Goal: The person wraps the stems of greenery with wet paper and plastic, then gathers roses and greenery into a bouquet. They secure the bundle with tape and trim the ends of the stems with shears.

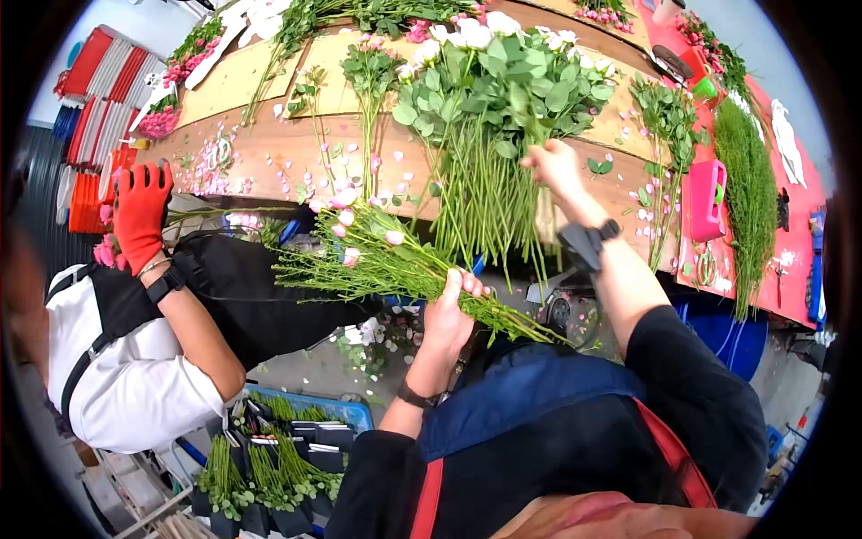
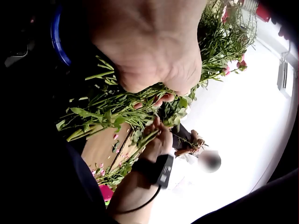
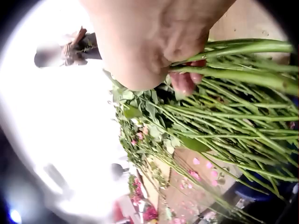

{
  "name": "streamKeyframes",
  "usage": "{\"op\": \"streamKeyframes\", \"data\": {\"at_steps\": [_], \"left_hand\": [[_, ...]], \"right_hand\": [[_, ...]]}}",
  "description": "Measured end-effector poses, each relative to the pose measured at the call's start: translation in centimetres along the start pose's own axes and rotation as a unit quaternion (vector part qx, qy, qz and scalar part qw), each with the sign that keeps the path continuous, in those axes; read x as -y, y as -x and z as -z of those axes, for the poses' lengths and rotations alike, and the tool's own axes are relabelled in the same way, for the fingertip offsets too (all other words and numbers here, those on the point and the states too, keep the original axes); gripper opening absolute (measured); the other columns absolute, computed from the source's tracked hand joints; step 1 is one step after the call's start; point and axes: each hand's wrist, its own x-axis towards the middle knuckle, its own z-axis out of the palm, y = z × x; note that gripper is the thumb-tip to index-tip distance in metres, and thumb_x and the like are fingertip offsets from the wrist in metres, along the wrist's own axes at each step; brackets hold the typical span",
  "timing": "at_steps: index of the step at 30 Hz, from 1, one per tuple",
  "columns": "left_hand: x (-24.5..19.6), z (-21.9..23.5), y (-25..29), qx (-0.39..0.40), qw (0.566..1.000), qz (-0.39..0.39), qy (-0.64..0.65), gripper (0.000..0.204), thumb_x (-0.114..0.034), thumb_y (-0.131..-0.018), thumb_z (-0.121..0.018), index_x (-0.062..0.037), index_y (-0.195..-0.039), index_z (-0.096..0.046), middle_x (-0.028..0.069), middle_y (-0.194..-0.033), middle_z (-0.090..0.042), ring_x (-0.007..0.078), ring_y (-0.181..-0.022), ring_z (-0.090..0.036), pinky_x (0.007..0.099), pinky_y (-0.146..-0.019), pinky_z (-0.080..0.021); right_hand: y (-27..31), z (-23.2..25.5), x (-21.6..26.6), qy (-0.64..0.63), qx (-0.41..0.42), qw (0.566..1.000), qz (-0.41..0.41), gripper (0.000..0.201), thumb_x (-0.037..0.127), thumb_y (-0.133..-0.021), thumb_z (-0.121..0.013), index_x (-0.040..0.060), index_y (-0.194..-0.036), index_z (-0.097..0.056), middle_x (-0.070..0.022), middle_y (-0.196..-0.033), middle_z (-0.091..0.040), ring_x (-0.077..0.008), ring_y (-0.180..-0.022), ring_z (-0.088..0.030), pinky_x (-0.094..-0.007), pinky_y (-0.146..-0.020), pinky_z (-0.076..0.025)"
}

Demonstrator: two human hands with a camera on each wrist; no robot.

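My left hand grips a bunch of pale pink roses and fine green stems, held at a slant in front of the table edge. The blooms lie toward the left and the stem ends toward the lower right. At the right side of a big heap of white roses, my right hand pinches leafy stems. Up close in the right wrist view, thick green stems run out between the thumb and fingers. Long bare stems from the heap overhang the table's front edge.
Fallen pink petals dot the wooden table. On the left, another person wears a red glove. A pink container and feathery greenery sit right. Behind at lower left is a blue crate of stems.
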Motion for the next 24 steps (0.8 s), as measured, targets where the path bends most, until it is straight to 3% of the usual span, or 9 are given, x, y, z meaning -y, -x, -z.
{"op": "streamKeyframes", "data": {"at_steps": [4,8,10,11,13,16,18,21,24], "left_hand": [[0.0,-1.1,-1.0,0.004,1.000,-0.004,-0.025,0.023,-0.030,-0.098,-0.048,-0.0096,-0.089,-0.049,0.0002,-0.079,-0.047,0.0149,-0.074,-0.048,0.0378,-0.079,-0.045],[1.2,-2.6,-2.8,0.028,1.000,0.009,-0.004,0.022,-0.027,-0.098,-0.050,-0.0089,-0.084,-0.049,0.0004,-0.077,-0.046,0.0147,-0.072,-0.047,0.0359,-0.077,-0.045],[1.8,-3.6,-3.5,0.039,0.999,0.016,-0.014,0.021,-0.027,-0.097,-0.050,-0.0092,-0.085,-0.049,0.0000,-0.077,-0.046,0.0144,-0.072,-0.047,0.0356,-0.076,-0.045],[2.0,-4.1,-3.9,0.042,0.999,0.020,-0.022,0.021,-0.027,-0.097,-0.051,-0.0093,-0.085,-0.049,-0.0001,-0.077,-0.045,0.0143,-0.072,-0.047,0.0356,-0.076,-0.046],[2.6,-4.7,-4.3,0.045,0.998,0.029,-0.038,0.021,-0.027,-0.097,-0.051,-0.0095,-0.085,-0.049,-0.0003,-0.076,-0.045,0.0142,-0.072,-0.048,0.0355,-0.076,-0.046],[3.6,-5.5,-5.0,0.056,0.996,0.040,-0.061,0.023,-0.030,-0.098,-0.047,-0.0118,-0.085,-0.048,-0.0013,-0.077,-0.045,0.0139,-0.073,-0.047,0.0373,-0.077,-0.046],[4.3,-6.0,-5.7,0.054,0.997,0.040,-0.044,0.023,-0.031,-0.098,-0.048,-0.0120,-0.085,-0.048,-0.0017,-0.074,-0.043,0.0142,-0.071,-0.046,0.0382,-0.076,-0.045],[4.7,-7.5,-6.9,0.032,0.997,0.062,-0.013,0.024,-0.032,-0.098,-0.048,-0.0124,-0.084,-0.048,-0.0024,-0.074,-0.043,0.0134,-0.070,-0.045,0.0368,-0.074,-0.044],[5.7,-9.3,-7.3,0.041,0.997,0.072,0.005,0.023,-0.033,-0.097,-0.049,-0.0127,-0.085,-0.048,-0.0027,-0.074,-0.043,0.0130,-0.070,-0.045,0.0367,-0.073,-0.044]], "right_hand": [[2.6,7.2,-1.2,0.070,-0.020,0.986,0.147,0.027,0.016,-0.088,-0.059,-0.0052,-0.104,-0.057,-0.0033,-0.066,-0.061,-0.0079,-0.052,-0.053,-0.0238,-0.049,-0.043],[5.0,14.0,-2.3,0.296,-0.075,0.943,0.131,0.027,0.021,-0.090,-0.057,0.0035,-0.110,-0.059,-0.0116,-0.067,-0.062,-0.0212,-0.057,-0.061,-0.0341,-0.054,-0.048],[4.4,18.5,-5.0,0.501,-0.156,0.809,0.264,0.024,0.023,-0.089,-0.056,0.0085,-0.109,-0.060,-0.0157,-0.075,-0.063,-0.0323,-0.069,-0.064,-0.0434,-0.061,-0.050],[4.4,21.0,-5.0,0.574,-0.154,0.773,0.221,0.021,0.021,-0.088,-0.053,0.0090,-0.104,-0.060,-0.0152,-0.084,-0.063,-0.0368,-0.075,-0.062,-0.0480,-0.065,-0.049],[4.1,26.3,-4.9,0.594,-0.189,0.737,0.262,0.017,0.014,-0.087,-0.049,0.0100,-0.099,-0.061,-0.0130,-0.085,-0.059,-0.0353,-0.072,-0.061,-0.0477,-0.061,-0.049],[4.7,33.2,0.8,0.672,-0.147,0.674,0.270,0.021,0.011,-0.086,-0.050,0.0120,-0.101,-0.064,-0.0129,-0.080,-0.064,-0.0334,-0.072,-0.063,-0.0428,-0.060,-0.050],[5.7,36.2,6.6,0.641,-0.160,0.691,0.293,0.016,0.016,-0.085,-0.055,0.0124,-0.096,-0.066,-0.0141,-0.083,-0.065,-0.0335,-0.076,-0.063,-0.0438,-0.064,-0.050],[6.4,39.7,14.8,0.715,-0.062,0.669,0.192,0.019,0.018,-0.084,-0.057,0.0060,-0.095,-0.066,-0.0173,-0.086,-0.064,-0.0359,-0.082,-0.061,-0.0438,-0.073,-0.049],[7.6,42.1,20.3,0.724,-0.115,0.653,0.188,0.017,0.017,-0.083,-0.056,0.0010,-0.087,-0.061,-0.0214,-0.078,-0.062,-0.0382,-0.079,-0.060,-0.0448,-0.071,-0.047]]}}
